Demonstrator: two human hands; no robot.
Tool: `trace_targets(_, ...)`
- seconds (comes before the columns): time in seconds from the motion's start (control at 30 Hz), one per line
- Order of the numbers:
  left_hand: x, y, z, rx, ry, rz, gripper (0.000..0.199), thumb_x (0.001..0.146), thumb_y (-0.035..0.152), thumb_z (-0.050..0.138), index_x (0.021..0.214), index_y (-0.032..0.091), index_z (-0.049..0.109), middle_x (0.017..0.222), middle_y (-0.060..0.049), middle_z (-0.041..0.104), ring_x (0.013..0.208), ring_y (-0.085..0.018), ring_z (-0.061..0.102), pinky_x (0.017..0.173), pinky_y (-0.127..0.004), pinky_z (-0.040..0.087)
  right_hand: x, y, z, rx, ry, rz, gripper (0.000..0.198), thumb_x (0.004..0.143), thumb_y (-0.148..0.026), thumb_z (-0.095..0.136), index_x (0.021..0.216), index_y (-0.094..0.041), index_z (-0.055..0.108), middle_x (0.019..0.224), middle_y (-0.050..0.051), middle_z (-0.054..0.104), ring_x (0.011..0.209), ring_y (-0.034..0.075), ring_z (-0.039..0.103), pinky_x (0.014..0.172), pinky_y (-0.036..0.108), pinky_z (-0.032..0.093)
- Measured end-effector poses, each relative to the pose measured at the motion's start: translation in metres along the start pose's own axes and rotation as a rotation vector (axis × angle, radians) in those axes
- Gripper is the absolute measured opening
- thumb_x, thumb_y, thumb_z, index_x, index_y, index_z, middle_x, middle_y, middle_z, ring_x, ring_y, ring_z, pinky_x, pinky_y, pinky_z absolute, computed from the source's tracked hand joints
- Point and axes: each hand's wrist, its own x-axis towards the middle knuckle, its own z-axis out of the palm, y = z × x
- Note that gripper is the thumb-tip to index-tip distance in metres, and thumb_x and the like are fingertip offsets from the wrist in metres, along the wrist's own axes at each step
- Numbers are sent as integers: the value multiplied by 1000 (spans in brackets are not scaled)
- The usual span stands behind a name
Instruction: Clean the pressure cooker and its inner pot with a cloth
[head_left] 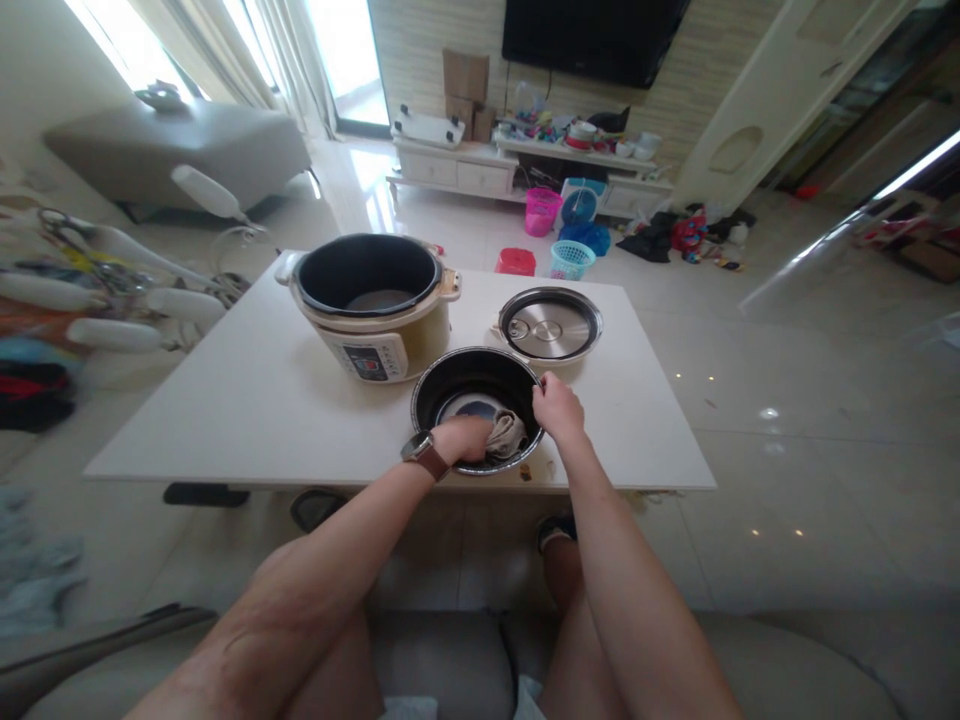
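A dark inner pot stands at the near side of the white table, its rim tilted a little toward me. My left hand, with a watch on the wrist, reaches down inside it and is closed on a greyish-beige cloth that lies bunched against the pot's inner wall. The fingertips are partly hidden. On the right, my right hand grips the rim of the pot. Behind the pot to the left sits the pressure cooker body, lidless. A round metal lid rests underside up at the right.
The white table carries these things; small brown bits lie at its near edge. Beyond it on the floor are a red stool, a light-blue basket and a pink basket. A lamp with white shades stands at left.
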Motion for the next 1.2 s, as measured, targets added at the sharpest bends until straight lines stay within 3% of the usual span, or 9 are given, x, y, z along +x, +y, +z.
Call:
trace_targets(0.1,-5,10,5,167,-19,-46,36,86,15,67,121,11,74,121,-25,76,113,-37,74,94,-42,58,-3,-3,-2,-34,-6,7,29,103,-38,43,120,-26,63,111,14,72,102,30,70,87,41,51)
trace_targets(0.23,-8,17,12,219,76,-21,33,95,10,54,122,7,72,120,-25,75,114,-35,74,96,-43,58,-6,-6,-5,-65,-13,6,31,104,-38,41,123,-26,62,113,13,73,105,30,70,87,40,51)
trace_targets(0.43,-8,9,2,164,62,-16,31,90,11,60,117,8,74,119,-25,76,110,-35,75,93,-41,59,-5,-4,-6,-67,-37,7,32,102,-38,42,125,-26,61,117,14,73,108,32,70,89,42,52)
trace_targets(0.6,-17,5,-16,30,121,96,41,87,17,62,126,20,73,129,-16,75,117,-30,72,97,-35,56,-4,4,-7,-26,-197,-6,38,92,-29,55,130,-25,57,113,13,74,99,31,72,84,41,55)
trace_targets(0.77,-22,12,-15,74,-15,183,43,88,16,59,128,24,72,127,-14,76,117,-32,73,97,-38,56,-2,7,-6,-18,-195,-26,43,86,-20,57,129,-24,58,112,14,74,100,31,72,83,39,55)
trace_targets(0.93,-26,5,-22,146,-140,55,29,88,15,60,111,16,78,118,-19,78,112,-33,75,92,-36,57,-2,1,-6,-76,-130,-61,43,94,-26,50,136,-31,57,119,13,74,108,32,71,90,43,53)
trace_targets(1.0,-27,2,-26,103,-90,41,29,87,15,60,109,16,78,116,-19,78,110,-33,75,90,-36,58,-4,-1,-6,-87,-77,-61,40,97,-31,47,135,-30,58,117,14,73,106,33,71,89,45,53)
trace_targets(1.1,-26,2,-25,-18,98,52,31,87,15,58,111,18,78,116,-18,79,110,-32,75,90,-34,56,-4,1,-8,-81,-36,-49,35,91,-31,55,126,-27,60,112,14,74,102,33,71,85,42,54)
trace_targets(1.2,-24,6,-18,-155,246,57,32,88,18,58,115,18,77,118,-17,78,111,-30,75,92,-32,55,-1,10,-8,-1,-89,-17,35,82,-27,66,117,-25,60,100,11,74,86,28,71,74,36,55)
